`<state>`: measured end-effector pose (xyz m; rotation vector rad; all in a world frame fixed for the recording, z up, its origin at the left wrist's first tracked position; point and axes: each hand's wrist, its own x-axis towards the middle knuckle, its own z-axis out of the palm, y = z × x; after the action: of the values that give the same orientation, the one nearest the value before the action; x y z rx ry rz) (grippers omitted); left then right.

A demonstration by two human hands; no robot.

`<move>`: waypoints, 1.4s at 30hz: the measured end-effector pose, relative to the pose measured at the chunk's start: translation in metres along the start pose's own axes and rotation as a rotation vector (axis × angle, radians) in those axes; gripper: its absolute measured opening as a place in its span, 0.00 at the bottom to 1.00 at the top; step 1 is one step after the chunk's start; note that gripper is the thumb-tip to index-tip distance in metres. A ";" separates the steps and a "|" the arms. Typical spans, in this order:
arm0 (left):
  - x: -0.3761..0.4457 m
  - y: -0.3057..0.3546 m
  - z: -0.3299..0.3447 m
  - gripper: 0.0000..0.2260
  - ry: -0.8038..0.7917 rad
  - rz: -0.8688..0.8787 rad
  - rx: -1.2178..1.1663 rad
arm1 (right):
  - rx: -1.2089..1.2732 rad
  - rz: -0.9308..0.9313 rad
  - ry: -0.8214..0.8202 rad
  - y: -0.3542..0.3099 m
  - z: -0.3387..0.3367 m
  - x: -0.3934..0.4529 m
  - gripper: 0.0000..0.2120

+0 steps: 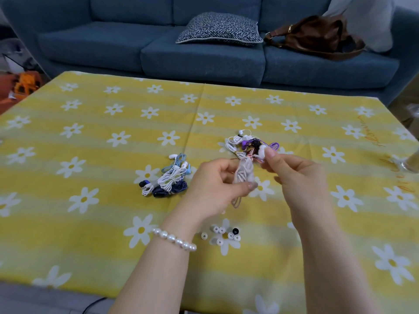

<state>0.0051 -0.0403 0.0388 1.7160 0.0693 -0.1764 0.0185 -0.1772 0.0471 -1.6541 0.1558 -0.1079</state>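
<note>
My left hand (pixel 215 184) grips a coiled pale earphone cable (pixel 243 175) above the table, with a loop hanging below the fingers. My right hand (pixel 292 171) pinches a small white earbud piece (pixel 263 151) at its fingertips, just right of the coil. Behind the hands lies a tangle of white, purple and black earphones (pixel 247 142). A second bundle of white, light blue and dark blue earphones (pixel 169 177) lies to the left. Several small white ear tips and one black one (pixel 223 234) are scattered on the cloth near my left wrist.
A yellow tablecloth with white daisies (pixel 102 143) covers the table. Behind it stands a blue sofa (pixel 199 57) with a patterned cushion (pixel 220 28) and a brown bag (pixel 317 37). A clear glass (pixel 411 164) stands at the right edge. Orange toys (pixel 25 83) sit far left.
</note>
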 end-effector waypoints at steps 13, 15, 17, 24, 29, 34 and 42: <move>0.033 -0.048 -0.084 0.08 0.752 -0.105 0.375 | -0.369 0.083 -0.143 0.025 0.005 0.010 0.22; 0.036 -0.057 -0.086 0.08 0.741 -0.164 0.431 | -0.399 0.086 -0.142 0.032 0.006 0.016 0.20; 0.038 -0.062 -0.085 0.09 0.690 -0.226 0.475 | -0.454 0.108 -0.140 0.039 0.007 0.021 0.15; 0.038 -0.047 -0.067 0.19 0.665 -0.187 0.621 | -0.591 0.068 -0.068 0.061 0.010 0.042 0.10; 0.037 -0.033 -0.033 0.16 0.530 -0.060 0.618 | -0.751 -0.086 -0.097 0.086 0.022 0.053 0.14; 0.036 -0.035 -0.008 0.11 0.357 -0.007 0.559 | -1.002 -0.023 -0.203 0.100 0.033 0.053 0.23; 0.037 -0.034 -0.005 0.11 0.314 0.027 0.516 | -1.027 -0.010 -0.215 0.098 0.037 0.059 0.20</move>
<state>0.0369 -0.0320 0.0004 2.2473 0.2496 0.1087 0.0795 -0.1594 -0.0552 -2.6735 0.0298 0.1774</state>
